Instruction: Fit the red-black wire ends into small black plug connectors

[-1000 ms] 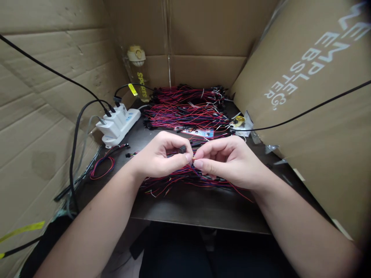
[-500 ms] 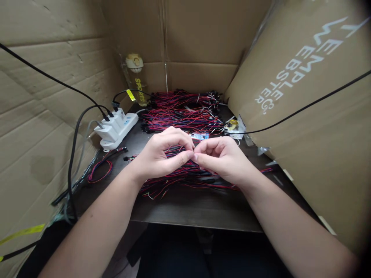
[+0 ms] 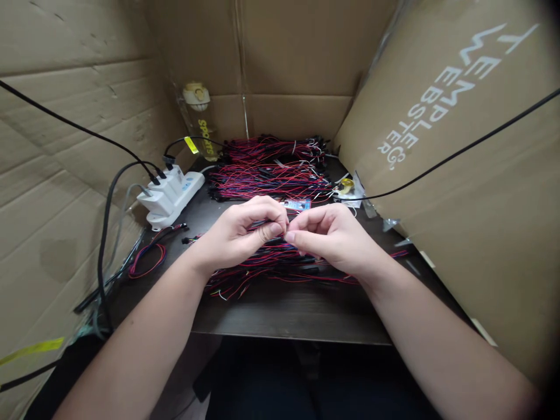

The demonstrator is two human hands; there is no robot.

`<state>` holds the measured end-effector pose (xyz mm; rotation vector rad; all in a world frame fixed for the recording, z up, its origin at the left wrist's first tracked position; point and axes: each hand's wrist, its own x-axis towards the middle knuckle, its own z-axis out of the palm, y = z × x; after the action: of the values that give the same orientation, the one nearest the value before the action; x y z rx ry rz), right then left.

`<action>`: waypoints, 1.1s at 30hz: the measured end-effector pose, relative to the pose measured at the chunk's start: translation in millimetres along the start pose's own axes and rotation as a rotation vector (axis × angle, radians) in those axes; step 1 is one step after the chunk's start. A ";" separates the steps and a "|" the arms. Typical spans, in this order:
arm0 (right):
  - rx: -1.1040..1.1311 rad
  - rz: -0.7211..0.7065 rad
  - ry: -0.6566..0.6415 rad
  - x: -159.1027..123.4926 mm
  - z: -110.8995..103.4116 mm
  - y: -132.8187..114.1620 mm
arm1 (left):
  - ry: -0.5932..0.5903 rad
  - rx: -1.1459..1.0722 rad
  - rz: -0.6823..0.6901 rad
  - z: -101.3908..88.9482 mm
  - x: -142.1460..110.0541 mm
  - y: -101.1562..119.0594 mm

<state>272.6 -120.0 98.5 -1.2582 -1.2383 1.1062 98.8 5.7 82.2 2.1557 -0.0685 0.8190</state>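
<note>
My left hand [image 3: 247, 230] and my right hand [image 3: 330, 236] meet fingertip to fingertip over a pile of red, blue and black wires [image 3: 262, 265]. Both are closed in a pinch, thumb against forefinger. Whatever sits between the fingertips is too small and too hidden by the fingers to name. Beneath the hands the wire pile spreads left and right, with some white and bare-looking ends near the table's front. A small blue-and-white packet or card [image 3: 298, 204] lies just behind the fingers.
Two more wire bundles [image 3: 271, 179] lie at the back. On the left are a white power strip [image 3: 175, 201] with plugs and a coiled cable [image 3: 149, 259]. A bottle [image 3: 198, 119] stands in the far left corner. Cardboard walls [image 3: 420, 192] enclose the dark table [image 3: 289, 318]; a black cord crosses at right.
My left thumb has bent and drawn in closer to the forefinger. Both hands stay together in their pinch, and the whole view has shifted slightly.
</note>
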 end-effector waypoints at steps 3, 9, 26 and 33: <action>0.006 -0.005 -0.005 0.2 -1.3 0.3 | -0.029 -0.029 0.011 0.1 1.0 0.6; -0.073 0.048 -0.134 -1.0 -7.4 1.1 | -0.184 -0.056 -0.023 -1.5 1.2 5.9; 0.003 0.034 -0.083 -4.4 -11.5 0.7 | -0.117 -0.280 -0.258 3.5 -1.6 5.0; -0.026 0.023 -0.074 -4.8 -14.2 3.0 | -0.151 -0.236 -0.301 3.4 -1.5 7.4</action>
<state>286.7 -125.5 96.4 -1.2637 -1.3000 1.1658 97.2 -2.0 84.7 1.9399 0.0777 0.4509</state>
